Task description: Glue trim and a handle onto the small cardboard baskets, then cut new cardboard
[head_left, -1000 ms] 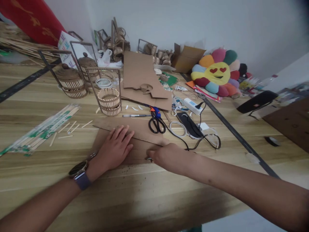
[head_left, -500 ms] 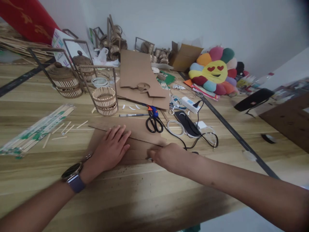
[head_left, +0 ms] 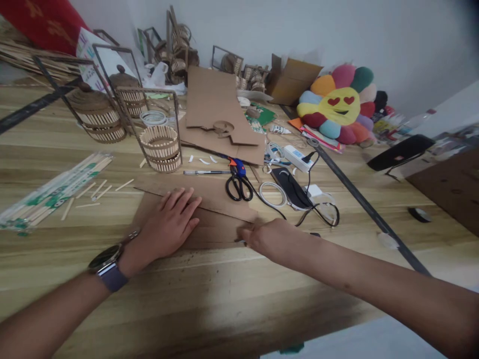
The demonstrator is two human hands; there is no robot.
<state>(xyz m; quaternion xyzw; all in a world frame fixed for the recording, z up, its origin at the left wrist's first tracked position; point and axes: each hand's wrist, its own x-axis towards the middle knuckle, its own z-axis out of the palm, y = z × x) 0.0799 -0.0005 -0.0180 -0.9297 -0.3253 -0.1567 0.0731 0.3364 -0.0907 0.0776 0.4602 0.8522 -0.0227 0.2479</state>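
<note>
My left hand (head_left: 170, 224) lies flat with its fingers spread on a brown cardboard piece (head_left: 220, 227), at its left part. A second cardboard strip (head_left: 220, 197) lies along the back of that piece. My right hand (head_left: 262, 237) is closed at the right end of the cardboard, near its front edge. It grips something small, of which only a thin grey tip shows under the fingers; I cannot make out what it is. Behind the cardboard lie black-handled scissors (head_left: 238, 188), a blue and orange tool (head_left: 237, 167) and a pen (head_left: 205, 172).
Small stick baskets with tall handles (head_left: 159, 144) stand at the back left. Packed wooden sticks (head_left: 56, 192) lie at the left. To the right are a phone (head_left: 291, 187), cables and a power strip (head_left: 298, 158). A flower cushion (head_left: 339, 105) sits behind.
My right hand has moved slightly to the right along the front part of the cardboard. My left hand still presses on the cardboard. The camera view has shifted a little.
</note>
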